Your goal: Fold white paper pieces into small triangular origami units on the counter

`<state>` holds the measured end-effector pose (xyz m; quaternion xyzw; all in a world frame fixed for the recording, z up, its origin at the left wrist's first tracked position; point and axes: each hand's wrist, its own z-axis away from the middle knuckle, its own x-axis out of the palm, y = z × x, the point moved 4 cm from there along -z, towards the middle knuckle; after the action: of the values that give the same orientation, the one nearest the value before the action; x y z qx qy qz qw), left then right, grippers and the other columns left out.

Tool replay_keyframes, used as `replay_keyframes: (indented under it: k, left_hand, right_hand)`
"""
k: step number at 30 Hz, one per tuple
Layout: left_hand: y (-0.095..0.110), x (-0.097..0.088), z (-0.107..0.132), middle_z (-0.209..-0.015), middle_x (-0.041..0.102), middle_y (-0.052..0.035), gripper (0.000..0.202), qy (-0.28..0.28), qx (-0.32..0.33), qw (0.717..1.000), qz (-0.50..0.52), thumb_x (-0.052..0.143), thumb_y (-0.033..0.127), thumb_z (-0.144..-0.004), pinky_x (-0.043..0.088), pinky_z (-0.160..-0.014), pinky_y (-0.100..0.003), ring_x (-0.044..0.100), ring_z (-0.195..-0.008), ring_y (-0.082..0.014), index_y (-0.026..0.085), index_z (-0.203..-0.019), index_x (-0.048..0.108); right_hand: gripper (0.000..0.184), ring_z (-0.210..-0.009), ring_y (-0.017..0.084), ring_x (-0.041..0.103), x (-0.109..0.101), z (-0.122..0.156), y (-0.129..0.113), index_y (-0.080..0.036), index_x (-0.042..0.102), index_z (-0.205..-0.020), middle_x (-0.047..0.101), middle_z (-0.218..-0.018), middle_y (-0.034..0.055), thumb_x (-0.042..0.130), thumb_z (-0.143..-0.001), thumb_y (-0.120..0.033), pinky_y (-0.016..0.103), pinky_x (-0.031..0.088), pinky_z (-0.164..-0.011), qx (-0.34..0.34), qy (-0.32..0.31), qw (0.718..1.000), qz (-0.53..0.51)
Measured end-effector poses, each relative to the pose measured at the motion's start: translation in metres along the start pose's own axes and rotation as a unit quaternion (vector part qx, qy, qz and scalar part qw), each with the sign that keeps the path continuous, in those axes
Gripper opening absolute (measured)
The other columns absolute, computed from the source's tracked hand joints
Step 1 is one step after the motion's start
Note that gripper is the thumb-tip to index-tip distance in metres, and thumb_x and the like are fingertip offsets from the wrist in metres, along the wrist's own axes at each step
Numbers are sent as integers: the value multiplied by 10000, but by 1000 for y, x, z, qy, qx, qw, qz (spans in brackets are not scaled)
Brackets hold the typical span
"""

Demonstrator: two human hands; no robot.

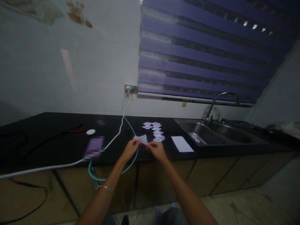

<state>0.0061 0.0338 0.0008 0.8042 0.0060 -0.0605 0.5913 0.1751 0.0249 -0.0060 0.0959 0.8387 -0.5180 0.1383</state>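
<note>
A small piece of folded white paper (pixel 142 138) is held up between my two hands, near the front edge of the black counter. My left hand (pixel 131 148) pinches its left side between thumb and fingers. On the right side, my right hand (pixel 156 149) grips the lower corner, fingers closed. Just beyond my hands lie several folded white paper pieces (pixel 157 132), laid out in a bent row. To the right of them rests a flat white stack of paper (pixel 182 144). Fine folds in the held piece are hard to make out.
A double steel sink (pixel 199 132) with a curved faucet (pixel 213 107) is set in the counter (pixel 58 125) at right. A white cable (pixel 120 128) and a teal cable (pixel 131 126) run from the wall outlet (pixel 131 89). A white round object (pixel 90 132) lies at left.
</note>
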Motion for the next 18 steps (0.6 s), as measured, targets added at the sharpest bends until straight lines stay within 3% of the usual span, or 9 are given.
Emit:
replay_keyframes:
  k: [4, 8, 11, 15, 18]
  left_hand:
    - [-6, 1, 0, -699, 618, -23, 489, -8, -26, 998, 64, 560, 614, -737, 397, -572, -243, 543, -631, -154, 136, -837, 599]
    - [-7, 4, 4, -663, 584, 3, 440, -40, -48, 991, 117, 555, 574, -755, 381, -542, -229, 514, -578, -129, 142, -836, 579]
    - [-2, 5, 8, -625, 561, 19, 366, -46, -56, 989, 129, 594, 510, -735, 381, -533, -229, 492, -555, -122, 147, -782, 576]
    - [0, 8, 11, -733, 625, -12, 314, -67, -57, 987, 131, 620, 446, -724, 441, -648, -261, 554, -687, -157, 143, -807, 607]
    - [-3, 13, 10, -779, 643, -26, 341, -92, -64, 986, 122, 595, 462, -753, 444, -666, -273, 570, -731, -174, 141, -869, 607]
  right_hand:
    - [341, -574, 153, 568, 8, 4, -10, -154, 721, -706, 670, -632, 28, 556, -835, -424, 242, 397, -548, -27, -97, 995, 7]
    - [379, -576, 139, 560, 6, 4, -14, -152, 710, -730, 656, -639, 24, 511, -863, -446, 233, 399, -557, -17, -136, 990, -35]
    - [355, -582, 130, 557, 3, 2, -14, -150, 675, -690, 641, -642, 22, 522, -863, -420, 234, 413, -591, -17, -122, 990, -63]
    - [284, -575, 123, 542, -2, -1, -11, -158, 622, -675, 601, -610, 0, 549, -849, -370, 228, 411, -594, 2, -72, 994, -81]
    - [225, -580, 123, 544, -1, -1, -9, -162, 623, -705, 597, -621, -8, 576, -827, -344, 230, 410, -592, 10, -93, 991, -93]
